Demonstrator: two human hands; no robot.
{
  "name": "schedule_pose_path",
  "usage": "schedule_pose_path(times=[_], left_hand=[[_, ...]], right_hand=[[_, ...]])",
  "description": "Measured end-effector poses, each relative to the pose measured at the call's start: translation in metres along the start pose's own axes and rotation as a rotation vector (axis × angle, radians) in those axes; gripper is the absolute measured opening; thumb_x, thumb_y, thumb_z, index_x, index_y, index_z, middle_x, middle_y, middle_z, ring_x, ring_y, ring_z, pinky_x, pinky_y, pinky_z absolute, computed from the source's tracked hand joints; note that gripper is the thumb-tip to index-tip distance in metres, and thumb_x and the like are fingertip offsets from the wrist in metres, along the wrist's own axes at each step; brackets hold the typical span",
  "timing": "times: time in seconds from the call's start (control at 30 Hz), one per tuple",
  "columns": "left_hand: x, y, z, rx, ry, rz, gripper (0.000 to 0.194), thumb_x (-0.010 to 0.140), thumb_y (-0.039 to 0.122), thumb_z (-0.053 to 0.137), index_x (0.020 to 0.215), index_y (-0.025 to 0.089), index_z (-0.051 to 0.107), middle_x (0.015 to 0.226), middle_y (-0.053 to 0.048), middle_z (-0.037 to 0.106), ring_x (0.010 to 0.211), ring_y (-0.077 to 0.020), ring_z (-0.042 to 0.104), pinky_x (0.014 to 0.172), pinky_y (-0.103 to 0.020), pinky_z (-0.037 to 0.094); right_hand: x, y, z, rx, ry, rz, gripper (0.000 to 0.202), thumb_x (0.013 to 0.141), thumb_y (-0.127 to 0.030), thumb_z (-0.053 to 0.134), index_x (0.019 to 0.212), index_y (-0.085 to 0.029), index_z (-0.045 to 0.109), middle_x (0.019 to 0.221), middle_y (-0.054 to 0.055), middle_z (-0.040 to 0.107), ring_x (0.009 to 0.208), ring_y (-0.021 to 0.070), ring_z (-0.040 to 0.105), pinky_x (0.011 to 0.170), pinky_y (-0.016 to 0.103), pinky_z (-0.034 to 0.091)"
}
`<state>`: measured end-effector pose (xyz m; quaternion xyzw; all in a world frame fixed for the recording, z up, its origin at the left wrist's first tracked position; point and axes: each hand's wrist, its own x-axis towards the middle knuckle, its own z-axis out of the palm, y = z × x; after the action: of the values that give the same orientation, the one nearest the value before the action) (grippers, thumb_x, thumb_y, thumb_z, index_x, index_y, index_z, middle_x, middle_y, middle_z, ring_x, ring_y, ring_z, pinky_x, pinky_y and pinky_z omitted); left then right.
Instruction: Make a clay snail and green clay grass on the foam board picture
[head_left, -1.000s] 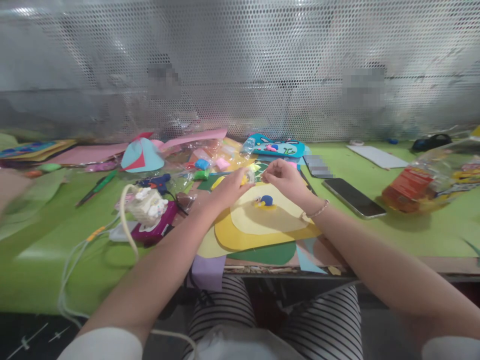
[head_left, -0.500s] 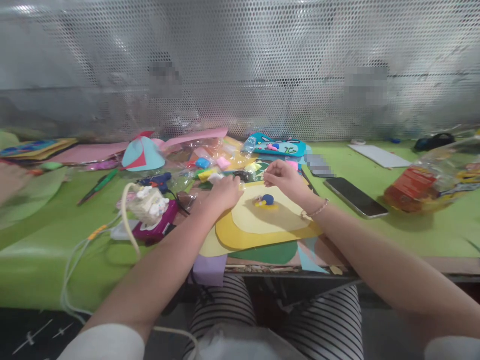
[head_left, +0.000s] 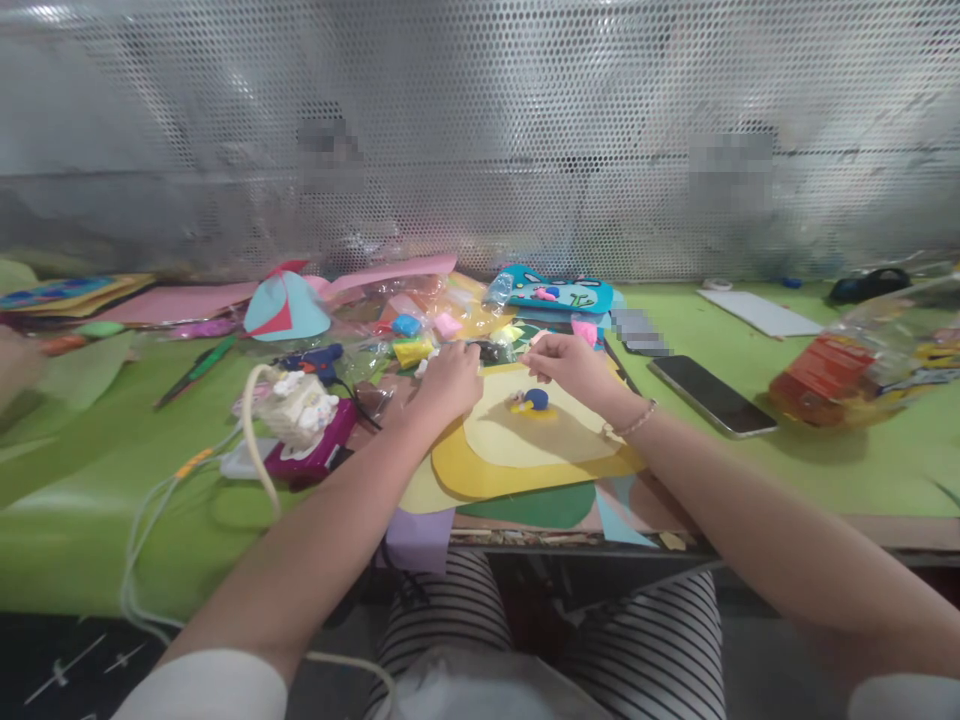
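My left hand (head_left: 454, 380) is closed beside a small white lump (head_left: 426, 364) and a yellow packet (head_left: 412, 350); its fingertips are hidden, so I cannot make out what it grips. My right hand (head_left: 564, 368) hovers over the upper edge of a cream sheet (head_left: 555, 443), thumb and fingers pinched on something too small to name. The cream sheet lies on a yellow rounded sheet (head_left: 465, 482). A small blue and yellow figure (head_left: 535, 400) sits on the cream sheet, below and between my hands.
A purple power strip (head_left: 315, 455) with a plug and cables is at left, near scissors (head_left: 196, 370). At right lie a phone (head_left: 712, 395) and a bottle (head_left: 832, 375). A blue paper craft (head_left: 559, 292) is behind. Another person's hand (head_left: 16, 365) shows at far left.
My left hand has shifted slightly, and the yellow packet beside it shows more clearly. My right hand has lowered a little. The other person's hand at far left has moved left.
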<state>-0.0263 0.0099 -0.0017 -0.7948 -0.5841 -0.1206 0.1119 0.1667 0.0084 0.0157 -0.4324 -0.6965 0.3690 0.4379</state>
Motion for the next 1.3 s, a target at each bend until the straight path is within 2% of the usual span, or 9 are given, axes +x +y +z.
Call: schedule_pose_path(times=[0.07, 0.2, 0.33, 0.5, 0.63, 0.9, 1.0, 1.17, 1.3], left_hand=[[0.001, 0.0, 0.004, -0.042, 0.033, 0.035, 0.03, 0.083, 0.026, 0.052, 0.11, 0.013, 0.054, 0.11, -0.014, 0.057, 0.108, -0.0297, 0.053, 0.087, -0.039, 0.045], [0.005, -0.001, 0.013, -0.144, 0.057, 0.105, 0.03, 0.081, 0.028, 0.055, 0.109, 0.016, 0.057, 0.11, -0.012, 0.056, 0.109, -0.0289, 0.052, 0.089, -0.041, 0.045], [0.007, 0.0, 0.016, -0.24, 0.052, 0.232, 0.03, 0.081, 0.02, 0.053, 0.11, 0.016, 0.059, 0.11, -0.01, 0.056, 0.108, -0.0239, 0.054, 0.092, -0.036, 0.044], [0.007, 0.003, 0.015, -0.217, -0.005, 0.372, 0.031, 0.08, 0.012, 0.047, 0.107, 0.016, 0.062, 0.109, -0.009, 0.06, 0.102, -0.022, 0.058, 0.088, -0.034, 0.046], [0.007, 0.002, 0.014, -0.157, -0.015, 0.384, 0.031, 0.081, 0.012, 0.045, 0.106, 0.016, 0.063, 0.107, -0.009, 0.063, 0.1, -0.0227, 0.059, 0.088, -0.035, 0.046], [0.007, 0.001, 0.014, -0.115, -0.008, 0.329, 0.027, 0.085, 0.018, 0.043, 0.1, 0.016, 0.065, 0.1, -0.01, 0.064, 0.095, -0.0218, 0.06, 0.082, -0.032, 0.047], [0.007, 0.001, 0.015, -0.104, -0.008, 0.328, 0.025, 0.087, 0.021, 0.043, 0.096, 0.017, 0.065, 0.097, -0.009, 0.064, 0.093, -0.0215, 0.06, 0.08, -0.032, 0.046], [0.007, 0.002, 0.014, -0.086, -0.025, 0.324, 0.024, 0.086, 0.022, 0.044, 0.096, 0.016, 0.065, 0.098, -0.009, 0.064, 0.094, -0.0215, 0.06, 0.081, -0.032, 0.046], [0.006, 0.003, 0.011, -0.066, -0.033, 0.327, 0.025, 0.085, 0.02, 0.045, 0.099, 0.016, 0.065, 0.1, -0.009, 0.063, 0.096, -0.0217, 0.06, 0.082, -0.032, 0.046]], right_hand=[[-0.001, -0.001, -0.001, -0.021, 0.005, -0.013, 0.018, 0.07, -0.029, 0.072, 0.06, -0.017, 0.063, 0.054, -0.001, 0.059, 0.05, 0.0099, 0.053, 0.049, 0.023, 0.046], [-0.002, 0.0, 0.001, -0.005, -0.029, 0.03, 0.005, 0.07, -0.017, 0.068, 0.073, -0.018, 0.072, 0.065, 0.001, 0.067, 0.061, 0.0118, 0.06, 0.059, 0.024, 0.051], [0.0, 0.002, 0.005, 0.074, -0.054, 0.122, 0.007, 0.072, -0.012, 0.065, 0.073, -0.018, 0.069, 0.066, 0.001, 0.067, 0.066, 0.0125, 0.064, 0.066, 0.025, 0.054], [-0.001, 0.001, 0.005, -0.013, -0.053, 0.097, 0.012, 0.071, -0.019, 0.069, 0.063, -0.017, 0.06, 0.057, -0.001, 0.061, 0.058, 0.0122, 0.06, 0.058, 0.025, 0.05], [-0.002, 0.001, 0.003, -0.116, -0.078, -0.01, 0.006, 0.07, -0.02, 0.067, 0.065, -0.017, 0.065, 0.067, 0.002, 0.067, 0.062, 0.0138, 0.06, 0.059, 0.026, 0.048], [0.001, 0.012, 0.01, -0.133, -0.102, -0.04, 0.006, 0.066, -0.014, 0.065, 0.068, -0.02, 0.067, 0.067, 0.0, 0.068, 0.065, 0.0152, 0.063, 0.061, 0.027, 0.05], [0.0, 0.015, 0.012, -0.143, -0.125, -0.05, 0.003, 0.069, -0.022, 0.067, 0.067, -0.021, 0.065, 0.066, 0.0, 0.067, 0.062, 0.015, 0.061, 0.057, 0.026, 0.048], [0.001, 0.019, 0.012, -0.251, -0.116, -0.064, 0.023, 0.079, -0.033, 0.059, 0.061, -0.02, 0.065, 0.061, 0.001, 0.066, 0.058, 0.0147, 0.058, 0.052, 0.025, 0.044], [0.003, 0.021, 0.011, -0.204, -0.105, -0.095, 0.015, 0.08, -0.027, 0.059, 0.071, -0.021, 0.07, 0.074, 0.002, 0.071, 0.068, 0.0164, 0.063, 0.062, 0.027, 0.049]])
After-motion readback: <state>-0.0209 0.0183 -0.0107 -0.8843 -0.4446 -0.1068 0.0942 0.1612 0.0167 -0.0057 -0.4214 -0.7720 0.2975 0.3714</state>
